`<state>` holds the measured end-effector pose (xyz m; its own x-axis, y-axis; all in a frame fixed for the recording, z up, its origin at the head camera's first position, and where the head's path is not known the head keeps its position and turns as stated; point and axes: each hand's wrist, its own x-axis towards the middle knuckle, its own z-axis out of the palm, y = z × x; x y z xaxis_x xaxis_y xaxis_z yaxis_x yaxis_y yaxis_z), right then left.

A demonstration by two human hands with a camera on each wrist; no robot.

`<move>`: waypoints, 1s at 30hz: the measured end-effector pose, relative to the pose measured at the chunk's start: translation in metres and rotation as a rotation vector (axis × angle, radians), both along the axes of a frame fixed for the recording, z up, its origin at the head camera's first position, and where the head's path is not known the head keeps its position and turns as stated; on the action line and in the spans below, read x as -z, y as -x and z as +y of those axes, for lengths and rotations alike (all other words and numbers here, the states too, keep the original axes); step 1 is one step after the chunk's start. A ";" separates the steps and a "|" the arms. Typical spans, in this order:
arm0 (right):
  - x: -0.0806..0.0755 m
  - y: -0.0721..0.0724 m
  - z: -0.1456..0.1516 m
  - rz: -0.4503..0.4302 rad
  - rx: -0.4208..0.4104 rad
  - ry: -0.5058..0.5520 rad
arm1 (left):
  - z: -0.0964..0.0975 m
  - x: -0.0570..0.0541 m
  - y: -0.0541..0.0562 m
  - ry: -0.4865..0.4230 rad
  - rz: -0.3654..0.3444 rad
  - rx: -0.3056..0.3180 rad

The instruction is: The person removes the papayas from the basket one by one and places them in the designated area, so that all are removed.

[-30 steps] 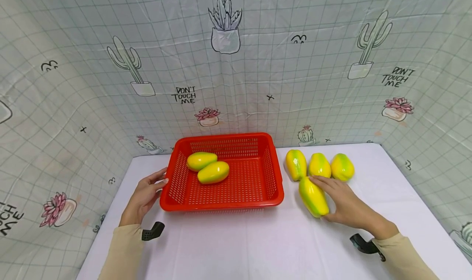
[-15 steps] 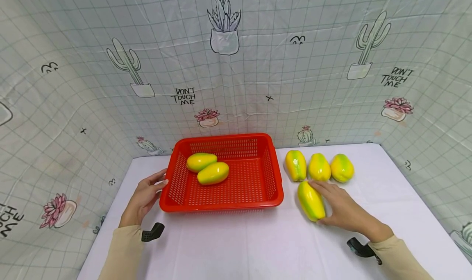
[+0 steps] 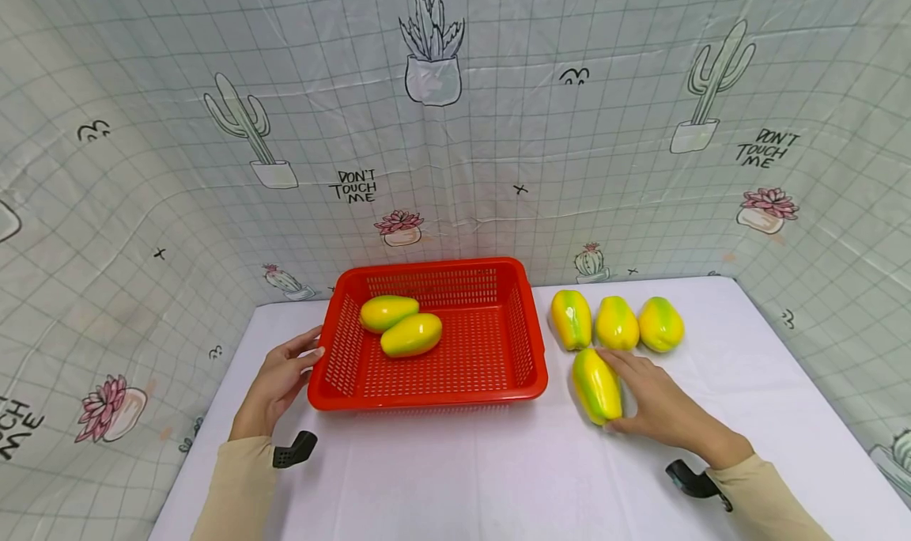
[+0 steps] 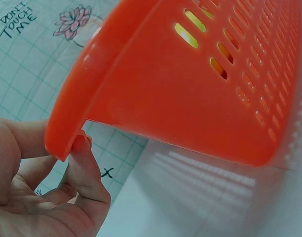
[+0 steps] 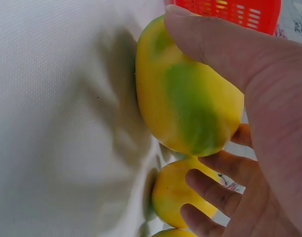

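Observation:
My left hand (image 3: 274, 383) pinches the left rim of a red plastic basket (image 3: 427, 401); the left wrist view shows the lip of the basket (image 4: 72, 108) between thumb and fingers. Inside, toward the left, lie two yellow-green papayas, one behind (image 3: 387, 313) and one in front (image 3: 411, 335). Right of the basket, my right hand (image 3: 662, 406) grips another papaya (image 3: 596, 387) by its ends. Seen from the right wrist, the thumb crosses one end of this papaya (image 5: 190, 98) while several fingers spread near the other end. Whether it touches the table cannot be told.
Behind the right hand stand three more papayas in a row: left (image 3: 572, 319), middle (image 3: 617, 323) and right (image 3: 661, 324). A white cloth covers the table (image 3: 441, 478). A printed grid curtain (image 3: 484, 145) closes off the back and sides. Black cameras sit at both wrists.
My right hand has shifted slightly left and toward me with the papaya, away from the row behind it. The left hand and the basket have stayed in place.

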<state>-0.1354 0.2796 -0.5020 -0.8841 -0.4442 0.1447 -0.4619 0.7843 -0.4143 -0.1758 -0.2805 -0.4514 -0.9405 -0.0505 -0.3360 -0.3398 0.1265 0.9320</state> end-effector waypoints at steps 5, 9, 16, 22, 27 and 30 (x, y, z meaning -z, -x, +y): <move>0.001 0.000 0.000 0.014 -0.014 -0.004 | -0.001 0.001 0.000 -0.005 0.002 0.003; 0.002 0.000 0.001 0.026 -0.026 -0.001 | -0.001 0.001 0.000 -0.007 0.000 0.001; 0.002 0.001 0.001 0.036 -0.022 -0.006 | -0.001 0.000 0.000 -0.006 -0.003 0.000; 0.000 0.001 0.000 0.032 -0.018 0.004 | 0.000 -0.002 0.000 0.004 -0.008 -0.001; -0.002 0.001 0.000 0.028 -0.018 0.006 | 0.000 -0.002 -0.001 0.005 -0.008 0.001; -0.002 0.001 0.000 0.027 -0.021 0.008 | 0.001 -0.002 -0.001 0.007 -0.005 0.001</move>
<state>-0.1368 0.2796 -0.4998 -0.8702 -0.4615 0.1726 -0.4896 0.7707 -0.4078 -0.1750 -0.2798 -0.4496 -0.9389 -0.0521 -0.3401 -0.3441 0.1333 0.9294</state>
